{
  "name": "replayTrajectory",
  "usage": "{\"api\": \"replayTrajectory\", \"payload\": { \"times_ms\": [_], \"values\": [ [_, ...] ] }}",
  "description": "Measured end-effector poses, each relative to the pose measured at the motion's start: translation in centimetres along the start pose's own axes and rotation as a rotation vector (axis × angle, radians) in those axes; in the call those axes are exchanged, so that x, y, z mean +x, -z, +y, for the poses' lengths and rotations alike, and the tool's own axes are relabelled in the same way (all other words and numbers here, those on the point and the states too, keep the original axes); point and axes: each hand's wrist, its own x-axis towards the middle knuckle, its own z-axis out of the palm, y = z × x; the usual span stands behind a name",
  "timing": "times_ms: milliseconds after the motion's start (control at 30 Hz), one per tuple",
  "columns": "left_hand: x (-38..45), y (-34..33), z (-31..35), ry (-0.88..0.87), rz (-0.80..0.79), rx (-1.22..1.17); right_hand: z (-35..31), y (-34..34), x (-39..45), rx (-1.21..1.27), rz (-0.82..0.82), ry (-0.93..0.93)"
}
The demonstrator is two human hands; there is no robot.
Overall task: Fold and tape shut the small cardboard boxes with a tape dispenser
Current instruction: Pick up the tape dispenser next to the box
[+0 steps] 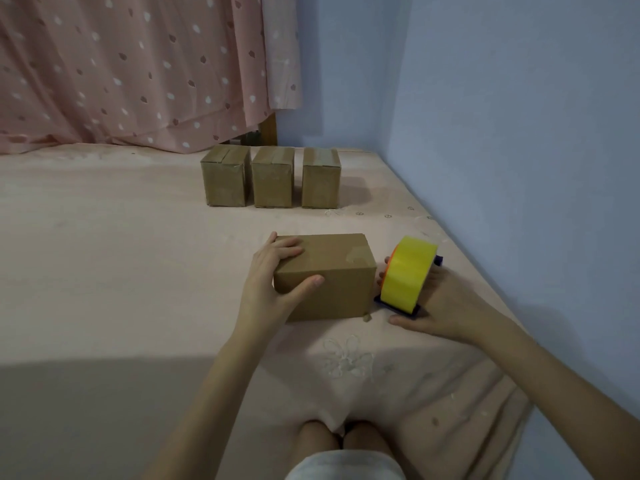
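Note:
A small brown cardboard box (332,271) lies on its side on the pink bed sheet (121,271), clear tape showing on its top face. My left hand (273,282) grips its left end, fingers over the top and thumb on the front face. Just right of the box, my right hand (440,303) holds a tape dispenser (408,275) with a yellow tape roll and a dark blue frame. The dispenser's blade end rests on the sheet by the box's right end.
Three closed, taped cardboard boxes (273,176) stand upright in a row farther back. A pink dotted curtain (138,71) hangs behind them. A blue wall (519,133) runs along the bed's right edge. My knees (339,441) show at the bottom.

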Motion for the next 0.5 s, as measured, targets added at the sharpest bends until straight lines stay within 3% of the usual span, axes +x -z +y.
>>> {"api": "replayTrajectory", "payload": {
  "times_ms": [167,267,400,500],
  "values": [
    [0.2,0.1,0.1,0.014,-0.03,0.029,-0.3,1.2,0.6,-0.008,0.1,0.139],
    [0.2,0.2,0.1,0.014,-0.033,0.036,-0.6,1.6,0.4,-0.019,0.284,0.12],
    [0.1,0.0,0.3,0.054,-0.02,0.013,-2.1,5.8,1.8,0.198,0.816,-0.194],
    [-0.1,-0.1,0.5,0.081,-0.006,0.012,-4.2,11.9,4.4,0.838,1.091,-0.562]
  ]
}}
